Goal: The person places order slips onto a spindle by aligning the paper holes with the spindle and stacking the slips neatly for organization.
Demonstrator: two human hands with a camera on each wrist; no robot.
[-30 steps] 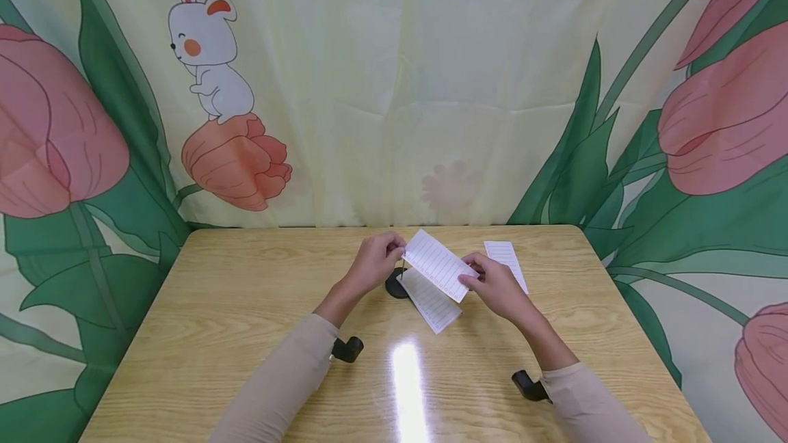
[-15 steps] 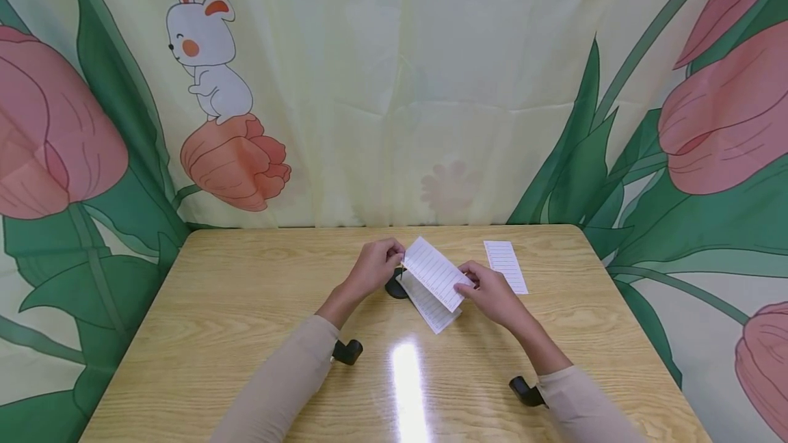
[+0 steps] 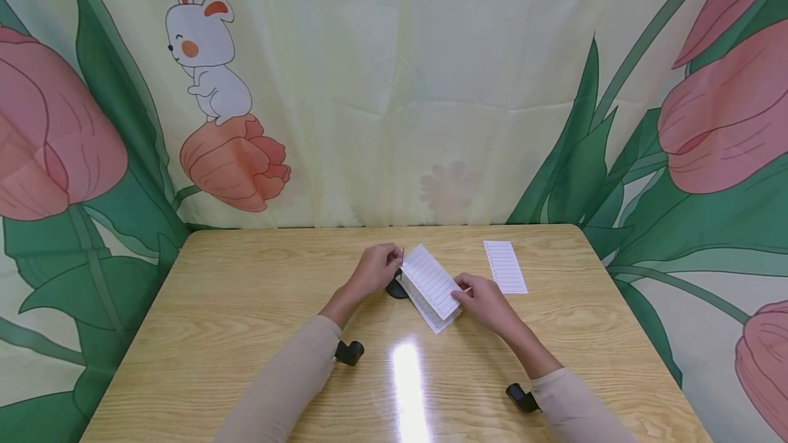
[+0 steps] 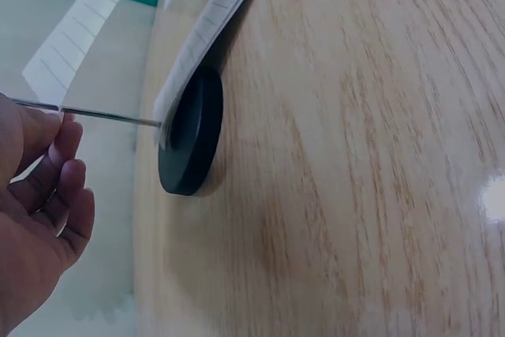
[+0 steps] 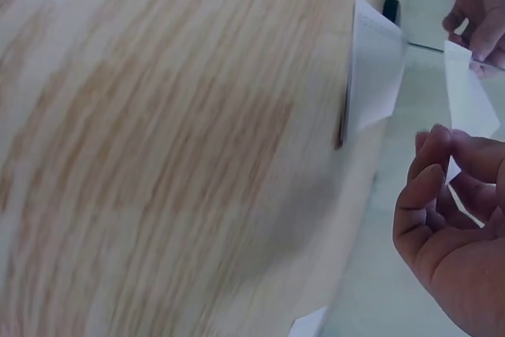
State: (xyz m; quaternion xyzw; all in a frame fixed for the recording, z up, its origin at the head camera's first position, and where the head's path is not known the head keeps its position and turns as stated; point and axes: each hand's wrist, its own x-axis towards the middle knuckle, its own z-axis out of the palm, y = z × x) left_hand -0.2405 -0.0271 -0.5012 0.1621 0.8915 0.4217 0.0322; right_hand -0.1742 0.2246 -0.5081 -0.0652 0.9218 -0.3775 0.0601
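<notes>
A bill spike has a round black base (image 4: 207,128) and a thin upright metal rod (image 4: 114,117). One or more lined paper slips (image 4: 207,25) are threaded low on the rod, against the base. Above them, another lined paper slip (image 3: 429,282) is pierced by the rod near its left corner and held clear of the lower paper. My left hand (image 3: 378,266) pinches that corner beside the rod. With thumb and fingertips, my right hand (image 3: 483,299) pinches the slip's opposite end. In the right wrist view, a gap shows between the held slip and the lower paper (image 5: 374,69).
A loose lined slip (image 3: 506,267) lies flat at the table's back right. Behind the wooden table (image 3: 258,292) hangs a printed curtain (image 3: 369,87). Black camera mounts (image 3: 349,353) stick out from both forearms.
The held slip has come down along the rod, closer to the lower paper, and the rod's tip now stands above it. Both hands have moved lower, the right also slightly left.
</notes>
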